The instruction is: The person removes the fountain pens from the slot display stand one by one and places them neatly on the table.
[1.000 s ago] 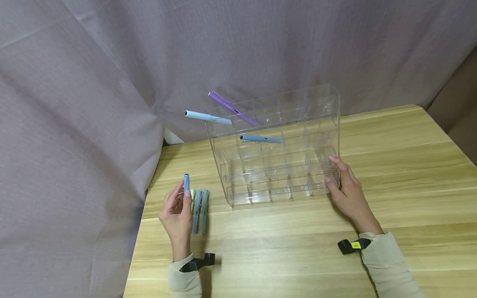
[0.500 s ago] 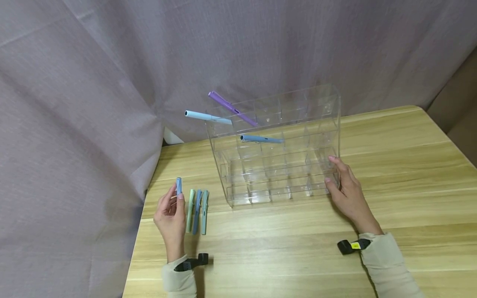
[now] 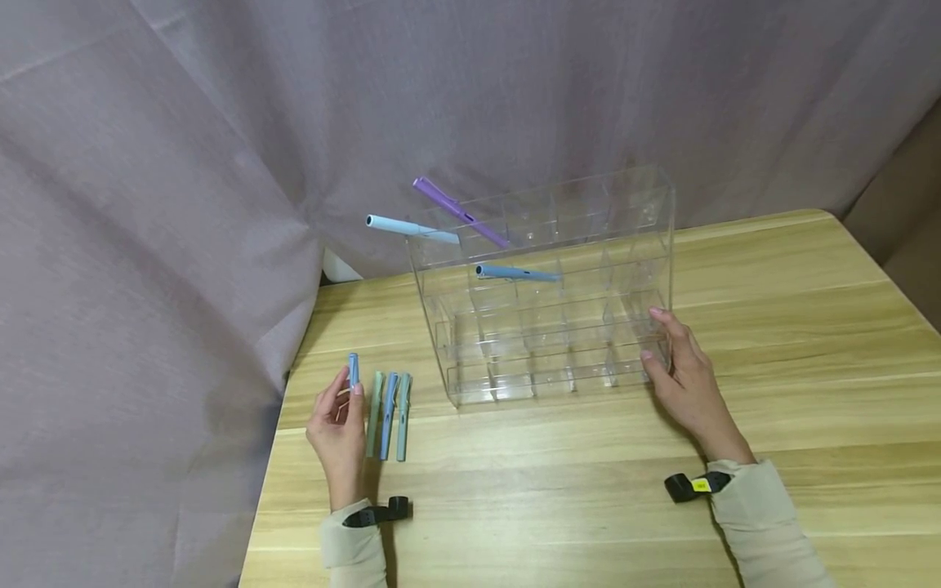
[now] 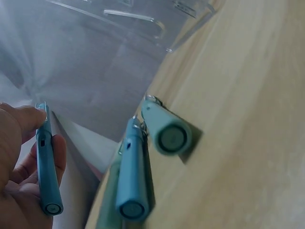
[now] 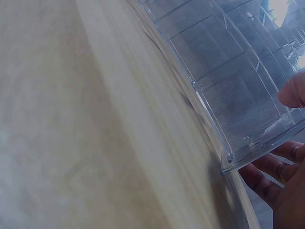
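Observation:
My left hand pinches a blue pen between thumb and fingers, left of three pens on the table. Those are a light green pen, a blue pen and a grey-green pen, side by side. A clear acrylic organizer with stepped rows of compartments stands at the middle. My right hand grips its right side, thumb in front and fingers round the outer wall. A pale blue pen, a purple pen and another blue pen lean in its compartments.
The wooden table extends to the right of the organizer. A grey curtain hangs behind the table and down its left side. Each wrist wears a black camera on a strap, such as the right wrist camera.
My left hand has moved a little left with the blue pen, away from the three pens, uncovering the light green one. The right hand has stayed on the organizer.

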The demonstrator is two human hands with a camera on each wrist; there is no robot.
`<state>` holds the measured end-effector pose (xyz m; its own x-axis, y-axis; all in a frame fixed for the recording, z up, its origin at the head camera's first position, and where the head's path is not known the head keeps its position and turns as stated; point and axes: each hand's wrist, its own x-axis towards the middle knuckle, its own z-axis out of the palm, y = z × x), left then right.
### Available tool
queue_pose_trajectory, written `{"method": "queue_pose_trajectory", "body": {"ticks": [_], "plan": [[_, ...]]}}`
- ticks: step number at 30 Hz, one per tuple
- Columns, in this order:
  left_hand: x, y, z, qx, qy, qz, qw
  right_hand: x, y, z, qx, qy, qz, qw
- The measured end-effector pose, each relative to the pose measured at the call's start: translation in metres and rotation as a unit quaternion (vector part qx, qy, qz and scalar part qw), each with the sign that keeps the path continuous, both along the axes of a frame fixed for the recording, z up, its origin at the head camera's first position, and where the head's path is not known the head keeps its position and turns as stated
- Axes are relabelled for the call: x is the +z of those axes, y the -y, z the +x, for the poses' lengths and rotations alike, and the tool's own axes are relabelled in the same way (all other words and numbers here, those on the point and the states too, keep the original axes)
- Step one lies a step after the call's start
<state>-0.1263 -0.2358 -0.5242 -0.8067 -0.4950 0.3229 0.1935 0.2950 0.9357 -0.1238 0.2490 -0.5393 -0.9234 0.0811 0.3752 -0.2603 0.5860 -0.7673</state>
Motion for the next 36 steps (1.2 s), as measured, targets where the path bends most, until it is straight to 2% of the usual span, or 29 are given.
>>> {"method": "queue_pose_trajectory", "body": {"ticks": [10,16,22,36], "plan": [[-0.012,0.01,-0.003,-0.004,0.03,-0.02,0.9993,0.0,-0.001,0.001,-0.002,0.002,-0.003,1.0],[-0.016,0.015,-0.003,-0.006,0.048,-0.035,0.9982,0.0,0.0,0.0,0.001,-0.004,-0.005,1.0],[-0.019,0.018,-0.001,0.008,0.069,-0.066,0.9954,0.001,0.001,0.0,0.002,-0.003,-0.008,1.0],[-0.026,0.022,-0.001,0.031,0.091,-0.094,0.9909,0.001,0.001,0.0,0.003,0.0,-0.012,0.9999]]}}
